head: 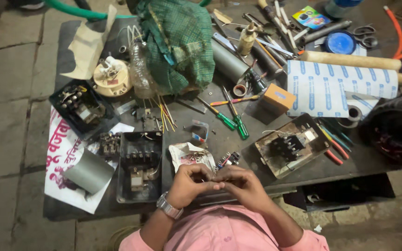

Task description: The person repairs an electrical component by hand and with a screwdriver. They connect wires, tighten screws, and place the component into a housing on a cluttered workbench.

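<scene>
My left hand [189, 184], with a metal watch on the wrist, and my right hand [244, 184] meet fingertip to fingertip at the near edge of the dark work mat [63, 56]. They pinch something very small between them; it is too tiny to identify. Just beyond the fingers lies a crumpled white packet [188, 153] holding small metal parts. Left of my hands sits an open black switch box [139, 165] with its mechanism showing. To the right lies an open beige switch box [290, 145].
Green-handled screwdrivers [236, 122], an orange box [278, 98], a grey tube [229, 61], green cloth [178, 39], pliers [333, 142], a printed white sheet [331, 88] on a wooden roller, a motor [396, 128] at right, more black switch parts [81, 108] and grey sheet [89, 172] at left.
</scene>
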